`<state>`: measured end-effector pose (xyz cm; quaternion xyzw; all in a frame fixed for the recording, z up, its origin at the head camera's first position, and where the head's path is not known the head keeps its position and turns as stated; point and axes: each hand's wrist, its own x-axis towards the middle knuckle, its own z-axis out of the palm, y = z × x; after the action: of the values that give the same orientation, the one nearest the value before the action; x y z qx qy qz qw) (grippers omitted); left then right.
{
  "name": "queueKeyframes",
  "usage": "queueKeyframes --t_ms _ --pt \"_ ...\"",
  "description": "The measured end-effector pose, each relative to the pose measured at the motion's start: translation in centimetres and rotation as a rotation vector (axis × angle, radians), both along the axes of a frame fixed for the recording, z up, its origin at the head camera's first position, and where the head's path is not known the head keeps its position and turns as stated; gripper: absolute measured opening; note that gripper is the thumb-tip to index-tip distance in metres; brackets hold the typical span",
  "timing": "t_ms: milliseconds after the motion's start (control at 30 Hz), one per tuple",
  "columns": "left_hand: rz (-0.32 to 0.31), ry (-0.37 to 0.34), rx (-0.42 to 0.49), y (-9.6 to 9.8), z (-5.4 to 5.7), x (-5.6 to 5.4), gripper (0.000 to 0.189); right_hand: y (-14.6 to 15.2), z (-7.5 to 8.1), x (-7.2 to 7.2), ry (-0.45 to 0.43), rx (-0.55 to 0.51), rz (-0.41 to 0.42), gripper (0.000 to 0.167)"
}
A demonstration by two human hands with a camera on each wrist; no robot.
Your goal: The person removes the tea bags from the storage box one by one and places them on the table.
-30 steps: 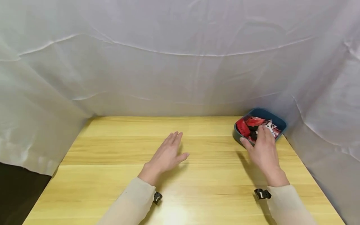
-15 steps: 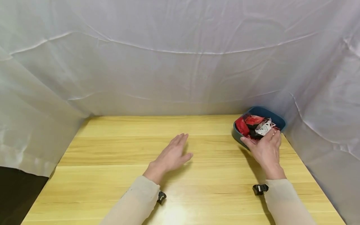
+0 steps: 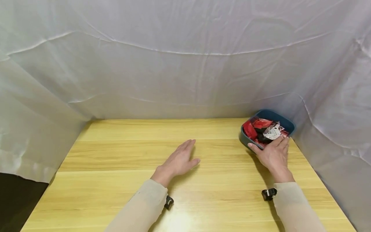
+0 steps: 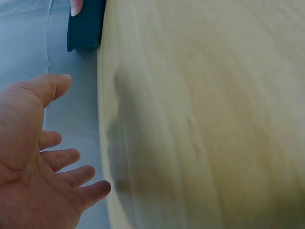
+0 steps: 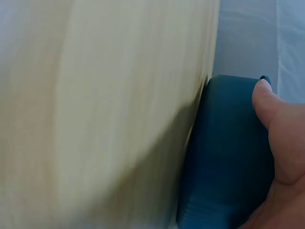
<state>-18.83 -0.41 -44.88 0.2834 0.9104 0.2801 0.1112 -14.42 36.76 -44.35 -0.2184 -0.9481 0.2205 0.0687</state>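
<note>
A dark blue box (image 3: 245, 140) sits at the table's far right corner, filled with red, black and white packets (image 3: 272, 131). My right hand (image 3: 273, 157) rests against its near side, with thumb and fingers spread along the near rim. In the right wrist view, the thumb (image 5: 264, 98) touches the top edge of the box (image 5: 228, 148); the other fingers are hidden there. My left hand (image 3: 178, 161) hovers over the middle of the table, holding nothing, fingers extended and thumb apart. The left wrist view shows that hand (image 4: 38, 157) with its palm visible.
A light wood table (image 3: 116, 193) spreads under both hands. Grey-white cloth (image 3: 174, 64) hangs behind it and along both sides, close to the box. Both wrists wear small black devices, one by the right sleeve (image 3: 269, 194). A dark area (image 3: 17, 199) lies at lower left.
My right hand has drawn back from over the packets to the near rim, uncovering a white packet. My left hand has shifted slightly right. The box stays in place.
</note>
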Motion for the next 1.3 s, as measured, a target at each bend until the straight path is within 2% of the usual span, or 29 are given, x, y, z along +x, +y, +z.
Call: queueKeyframes --t_ms 267,533,700,833,967,1167,1300 --pt "0.002 -0.023 -0.017 0.6 -0.4 -0.1 0.086 -0.4 -0.1 0.5 -0.015 0.066 0.064 0.133" --pt "0.011 -0.033 -0.030 0.5 -0.2 0.1 0.086 -1.9 0.1 1.0 0.056 0.161 0.160 0.132" --pt "0.014 -0.038 -0.040 0.2 -0.3 0.2 0.086 -2.7 0.3 1.3 0.020 0.130 0.254 0.125" --pt "0.021 -0.046 -0.041 0.1 -0.3 0.3 0.085 -3.1 0.3 1.4 0.049 0.084 0.303 0.113" --pt "0.022 -0.051 -0.052 0.0 -0.2 0.3 0.085 -3.3 0.4 1.3 0.071 0.024 0.287 0.114" --pt "0.010 -0.048 -0.059 0.1 -0.3 0.3 0.085 -3.3 0.6 1.3 0.024 -0.038 0.234 0.122" --pt "0.012 -0.049 -0.054 0.0 -0.2 0.4 0.085 -3.5 0.7 1.4 0.037 -0.037 0.248 0.123"
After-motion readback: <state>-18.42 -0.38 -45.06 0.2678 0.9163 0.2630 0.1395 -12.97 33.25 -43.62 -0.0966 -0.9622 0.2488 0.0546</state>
